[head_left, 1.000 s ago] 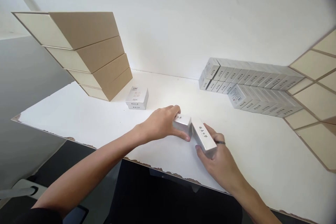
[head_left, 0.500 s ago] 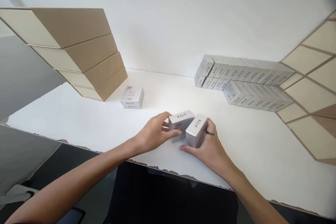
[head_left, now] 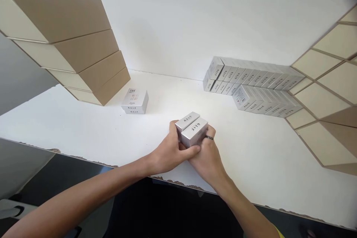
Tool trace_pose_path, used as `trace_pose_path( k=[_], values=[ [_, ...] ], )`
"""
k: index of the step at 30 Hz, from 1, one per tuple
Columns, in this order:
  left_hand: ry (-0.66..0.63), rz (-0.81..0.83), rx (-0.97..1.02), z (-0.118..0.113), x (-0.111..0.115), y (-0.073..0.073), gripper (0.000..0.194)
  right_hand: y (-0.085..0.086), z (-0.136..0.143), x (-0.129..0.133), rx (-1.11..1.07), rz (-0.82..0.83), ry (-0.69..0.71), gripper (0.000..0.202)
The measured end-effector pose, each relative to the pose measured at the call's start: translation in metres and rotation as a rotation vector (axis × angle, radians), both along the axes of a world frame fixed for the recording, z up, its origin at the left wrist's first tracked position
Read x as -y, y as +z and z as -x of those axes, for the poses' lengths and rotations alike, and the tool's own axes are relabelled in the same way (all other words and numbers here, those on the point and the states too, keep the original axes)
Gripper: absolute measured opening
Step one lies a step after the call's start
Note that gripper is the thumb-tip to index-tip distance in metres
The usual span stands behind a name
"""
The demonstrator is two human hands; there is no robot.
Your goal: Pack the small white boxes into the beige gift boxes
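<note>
Two small silver-white cartons with dark lettering on their narrow faces are pressed side by side over the front of the table. My left hand [head_left: 170, 150] is closed around the left carton [head_left: 187, 119], its thumb reaching across the near end. Round the right carton [head_left: 195, 131] wraps my right hand [head_left: 208, 156], which wears a dark ring. Its thumb is hidden behind the left hand. To the left lie two more cartons [head_left: 135, 100] stacked flat, apart from both hands.
Rows of the same cartons [head_left: 251, 78] line the back right, against a stack of cream-fronted brown boxes [head_left: 315, 93]. Another stack of brown boxes [head_left: 75, 44] rises at the left. The white table [head_left: 259, 160] has a chipped front edge.
The two cartons, angled apart before, now sit parallel and together. My hands have drawn closer, the left thumb now crossing toward the right hand. The whole view has shifted slightly.
</note>
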State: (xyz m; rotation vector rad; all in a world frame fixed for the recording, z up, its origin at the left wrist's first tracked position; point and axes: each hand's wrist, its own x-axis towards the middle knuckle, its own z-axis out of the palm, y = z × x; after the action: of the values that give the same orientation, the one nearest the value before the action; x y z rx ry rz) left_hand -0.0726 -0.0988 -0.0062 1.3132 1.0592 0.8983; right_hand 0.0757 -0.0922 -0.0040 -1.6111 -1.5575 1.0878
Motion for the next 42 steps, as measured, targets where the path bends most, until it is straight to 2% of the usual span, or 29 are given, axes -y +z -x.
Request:
trace_pose_path(
  k=[4, 7, 9, 11, 13, 15, 17, 18, 19, 21, 23, 26, 28, 31, 32, 34, 36, 38, 42],
  values=[
    [-0.122, 0.032, 0.101, 0.011, -0.008, 0.001, 0.076, 0.0, -0.003, 0.004, -0.187, 0.096, 0.051, 0.082],
    [-0.174, 0.098, 0.227, 0.014, -0.011, 0.006, 0.066, 0.002, -0.005, 0.009, -0.341, 0.167, 0.12, 0.08],
    [-0.187, 0.122, 0.301, 0.014, -0.008, 0.012, 0.06, 0.005, -0.01, 0.011, -0.37, 0.172, 0.171, 0.077],
    [-0.164, 0.101, 0.32, 0.014, -0.004, 0.019, 0.058, 0.008, -0.022, 0.011, -0.294, 0.103, 0.241, 0.079],
    [-0.124, 0.138, 0.3, 0.014, 0.0, 0.025, 0.053, 0.008, -0.038, 0.007, -0.08, -0.112, 0.334, 0.08],
    [-0.098, 0.249, 0.286, 0.015, 0.0, 0.029, 0.051, 0.008, -0.052, 0.0, 0.188, -0.533, 0.43, 0.075],
    [-0.16, 0.381, 0.287, 0.015, -0.003, 0.028, 0.055, 0.008, -0.059, -0.007, 0.439, -0.991, 0.545, 0.066],
    [-0.204, 0.438, 0.283, 0.015, -0.006, 0.027, 0.058, 0.008, -0.059, -0.011, 0.548, -1.163, 0.613, 0.062],
    [-0.241, 0.489, 0.271, 0.014, -0.008, 0.025, 0.059, 0.008, -0.058, -0.014, 0.64, -1.27, 0.679, 0.059],
    [-0.272, 0.567, 0.253, 0.011, -0.013, 0.022, 0.058, 0.007, -0.055, -0.019, 0.719, -1.327, 0.794, 0.055],
    [-0.266, 0.581, 0.256, 0.009, -0.014, 0.022, 0.057, 0.004, -0.053, -0.022, 0.66, -1.287, 0.819, 0.055],
    [-0.335, 0.45, 0.229, 0.009, -0.012, 0.028, 0.06, -0.002, -0.057, -0.021, 0.493, -1.138, 0.715, 0.067],
    [-0.397, 0.295, 0.158, 0.012, -0.009, 0.033, 0.064, -0.006, -0.059, -0.015, 0.349, -0.921, 0.614, 0.075],
    [-0.424, 0.052, 0.06, 0.02, -0.005, 0.035, 0.064, -0.007, -0.055, 0.001, 0.057, -0.518, 0.408, 0.077],
    [-0.413, -0.013, 0.045, 0.023, -0.005, 0.034, 0.069, -0.007, -0.051, 0.006, -0.036, -0.409, 0.34, 0.076],
    [-0.389, -0.081, 0.027, 0.026, -0.006, 0.031, 0.092, -0.008, -0.044, 0.013, -0.169, -0.231, 0.251, 0.076],
    [-0.368, -0.107, 0.002, 0.026, -0.009, 0.029, 0.104, -0.011, -0.039, 0.015, -0.232, -0.078, 0.225, 0.079],
    [-0.352, -0.134, -0.032, 0.024, -0.014, 0.027, 0.1, -0.014, -0.039, 0.014, -0.25, 0.012, 0.255, 0.081],
    [-0.361, -0.232, -0.147, 0.021, -0.023, 0.025, 0.088, -0.019, -0.044, 0.01, -0.192, 0.072, 0.337, 0.082]
  ],
)
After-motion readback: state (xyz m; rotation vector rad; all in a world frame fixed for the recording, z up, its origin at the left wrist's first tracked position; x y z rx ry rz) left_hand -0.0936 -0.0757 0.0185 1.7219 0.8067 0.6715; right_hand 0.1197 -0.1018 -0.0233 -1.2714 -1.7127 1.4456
